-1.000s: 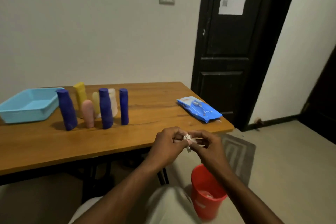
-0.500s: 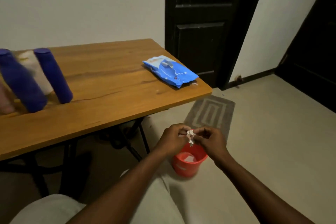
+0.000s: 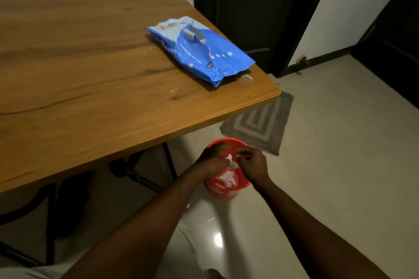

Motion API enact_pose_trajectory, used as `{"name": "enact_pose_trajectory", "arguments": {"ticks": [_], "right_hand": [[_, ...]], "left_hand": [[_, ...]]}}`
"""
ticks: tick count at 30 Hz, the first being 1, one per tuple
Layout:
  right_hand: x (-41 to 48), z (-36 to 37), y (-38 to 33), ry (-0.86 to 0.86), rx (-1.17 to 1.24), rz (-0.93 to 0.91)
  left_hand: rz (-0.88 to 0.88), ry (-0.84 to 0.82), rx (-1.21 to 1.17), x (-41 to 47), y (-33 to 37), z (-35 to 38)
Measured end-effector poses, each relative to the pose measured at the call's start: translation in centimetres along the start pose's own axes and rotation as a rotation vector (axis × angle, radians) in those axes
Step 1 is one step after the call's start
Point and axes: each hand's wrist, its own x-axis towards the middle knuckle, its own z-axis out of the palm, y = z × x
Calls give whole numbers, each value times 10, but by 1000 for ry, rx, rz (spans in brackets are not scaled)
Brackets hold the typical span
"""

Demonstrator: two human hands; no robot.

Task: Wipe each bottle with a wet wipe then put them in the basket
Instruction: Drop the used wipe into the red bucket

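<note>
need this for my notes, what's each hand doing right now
Left hand: fingers pinch the crumpled wipe, above the red bin.
Right hand: fingers pinch the same wipe from the other side.

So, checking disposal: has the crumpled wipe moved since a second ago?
Yes: the crumpled wipe came down toward the red bin, now over its mouth.

Both hands meet over a red bin (image 3: 217,189) on the floor, the left hand (image 3: 212,161) and right hand (image 3: 252,164) pinching a crumpled white wipe (image 3: 231,161) between them. More white wipes lie in the bin. A blue wipes pack (image 3: 201,50) lies on the wooden table (image 3: 90,75), near its corner. A grey mat (image 3: 260,122) lies beyond.
</note>
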Motion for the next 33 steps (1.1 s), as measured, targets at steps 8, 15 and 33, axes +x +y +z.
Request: {"name": "enact_pose_trajectory", "arguments": {"ticks": [8, 15, 33], "right_hand": [[-25, -18, -19, -4, -65, -202], [-78, -61, -85, -29, -39, -404], [-227, -99, -282, 42, 21, -994]], "left_hand": [[79, 36, 49, -21, -1, -11], [309, 131, 80, -95, 24, -39], [549, 636, 334, -322, 84, -156]]}}
